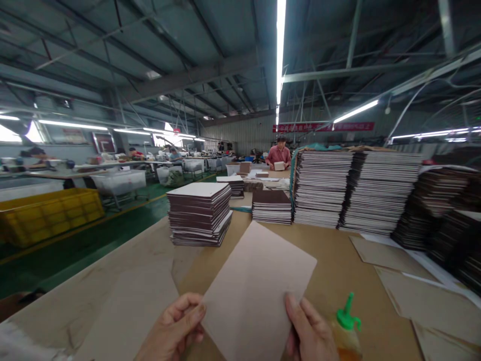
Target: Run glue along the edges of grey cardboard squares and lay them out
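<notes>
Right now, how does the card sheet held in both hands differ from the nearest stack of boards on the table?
The card sheet is single, tilted and held off the table; the stack of boards is many layers lying flat. The sheet shows pale tan; the stack shows dark edges under a white top. Both are flat and rectangular.

Factory hall: steel roof trusses (210,75) with strip lights (280,50), a green floor (93,240), stacked board sheets (199,213) on a long counter (338,250), and seated workers (278,153) at distant benches.
</notes>
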### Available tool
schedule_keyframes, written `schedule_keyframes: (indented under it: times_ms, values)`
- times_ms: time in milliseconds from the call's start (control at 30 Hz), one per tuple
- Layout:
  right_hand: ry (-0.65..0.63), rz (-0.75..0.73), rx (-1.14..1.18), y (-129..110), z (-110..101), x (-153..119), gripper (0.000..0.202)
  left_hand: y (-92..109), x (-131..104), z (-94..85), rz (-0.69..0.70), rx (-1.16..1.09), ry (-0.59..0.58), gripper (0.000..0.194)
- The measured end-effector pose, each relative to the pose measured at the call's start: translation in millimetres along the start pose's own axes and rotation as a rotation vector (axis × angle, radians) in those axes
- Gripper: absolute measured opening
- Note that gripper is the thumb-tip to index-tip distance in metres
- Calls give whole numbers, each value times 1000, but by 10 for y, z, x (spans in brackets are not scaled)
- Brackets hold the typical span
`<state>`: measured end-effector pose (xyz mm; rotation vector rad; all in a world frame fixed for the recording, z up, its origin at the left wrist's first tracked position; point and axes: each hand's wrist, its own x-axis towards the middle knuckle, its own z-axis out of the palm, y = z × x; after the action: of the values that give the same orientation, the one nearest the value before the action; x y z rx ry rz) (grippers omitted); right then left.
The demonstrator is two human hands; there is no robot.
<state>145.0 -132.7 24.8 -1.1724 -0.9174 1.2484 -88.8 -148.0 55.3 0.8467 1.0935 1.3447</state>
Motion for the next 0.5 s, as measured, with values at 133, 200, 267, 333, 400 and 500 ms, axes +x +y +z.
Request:
schedule_keyframes:
  times_ms: [133,200,267,333,400,500]
  values:
    - [-39,-9,175,27,-27,220,56,-56,-5,87,-72,-33,-3,29]
    - [-70,-6,246,54,2,272,54,-106,-12,144,-84,-38,-25,28]
    - [-119,19,259,97,38,287,52,-162,-10,195,-82,-49,-51,29]
    - [-188,48,268,143,64,281,51,-212,4,224,-83,-68,-53,32]
    - [-239,54,292,165,69,268,49,-242,30,219,-85,-78,-25,34]
    - [-230,38,340,105,24,241,43,-231,85,153,-69,-74,3,32]
